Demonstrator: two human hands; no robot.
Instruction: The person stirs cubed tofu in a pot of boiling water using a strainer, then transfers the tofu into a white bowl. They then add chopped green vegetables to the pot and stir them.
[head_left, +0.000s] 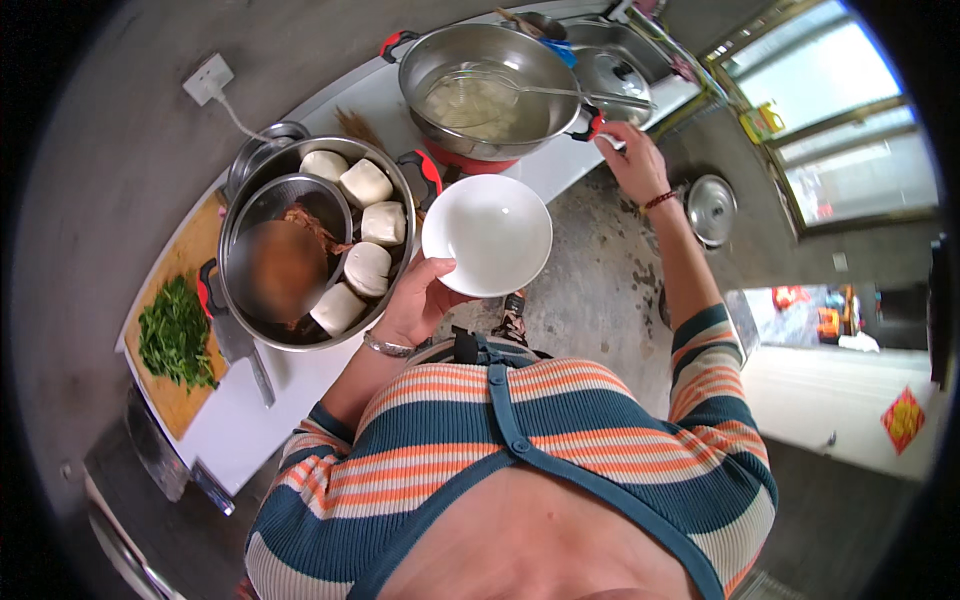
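My left hand (427, 292) holds a white bowl (487, 232) by its near rim, thumb on the inside edge. No food shows in the bowl. My right hand (636, 161) is at the red-and-black side handle (590, 123) of a large steel pot (420, 112); whether the fingers grip anything is unclear. Pale pieces in liquid (469, 105) lie in the pot. A wire skimmer (551, 91) rests in it, its long handle crossing the rim above my right hand.
Left of the bowl, a steel steamer pot (247, 330) holds several white steamed buns (366, 184) and a metal basin (238, 225) with reddish-brown food. Chopped greens (176, 330) lie on a wooden board (184, 412) beside a cleaver (236, 341). A pot lid (611, 79) lies by the sink (656, 56).
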